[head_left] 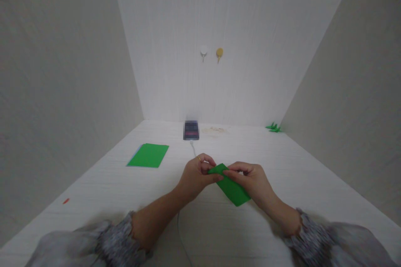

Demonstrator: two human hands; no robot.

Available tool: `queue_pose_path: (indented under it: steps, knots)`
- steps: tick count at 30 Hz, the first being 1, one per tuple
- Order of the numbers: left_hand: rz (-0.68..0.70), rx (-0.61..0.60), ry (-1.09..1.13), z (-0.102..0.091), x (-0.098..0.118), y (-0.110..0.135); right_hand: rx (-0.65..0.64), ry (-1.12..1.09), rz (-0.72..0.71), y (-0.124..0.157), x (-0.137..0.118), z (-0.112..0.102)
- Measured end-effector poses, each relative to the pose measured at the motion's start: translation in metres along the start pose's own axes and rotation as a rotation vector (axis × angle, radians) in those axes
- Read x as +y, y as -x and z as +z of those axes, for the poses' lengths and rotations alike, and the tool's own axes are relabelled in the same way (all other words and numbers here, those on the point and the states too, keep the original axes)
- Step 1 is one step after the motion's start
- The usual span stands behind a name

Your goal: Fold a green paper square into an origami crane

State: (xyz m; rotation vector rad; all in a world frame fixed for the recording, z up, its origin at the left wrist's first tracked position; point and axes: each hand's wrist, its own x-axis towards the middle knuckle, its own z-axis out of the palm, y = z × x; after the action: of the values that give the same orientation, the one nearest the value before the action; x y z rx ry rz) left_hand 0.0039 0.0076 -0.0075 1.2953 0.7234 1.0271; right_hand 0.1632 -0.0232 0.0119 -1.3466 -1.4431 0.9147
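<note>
A folded piece of green paper point(235, 191) is held up between my two hands, tilted, with one pointed corner at the top. My left hand point(199, 175) pinches its upper left edge, thumb on the near face and fingers behind. On the other side, my right hand point(250, 177) grips the upper right edge between thumb and fingers. Parts of the fingers behind the paper are hidden. Away to the left, a stack of flat green paper sheets point(148, 155) lies on the white table.
At the back stands a small device point(191, 130) with a blurred screen; its white cable point(180, 233) runs under my left arm. Small folded green paper pieces point(274, 127) lie at the back right. A red scrap point(66, 201) is at left. Two hooks, white point(203, 51) and yellow point(219, 53), hang on the wall.
</note>
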Motion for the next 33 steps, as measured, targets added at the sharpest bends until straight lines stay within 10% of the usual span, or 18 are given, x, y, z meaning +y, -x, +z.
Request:
queue_pose_path:
  steps: [33]
  knots:
    - [0.012, 0.018, -0.017, -0.0012, -0.0043, -0.0024, -0.006, 0.092, -0.174, 0.0021, 0.0002, 0.0008]
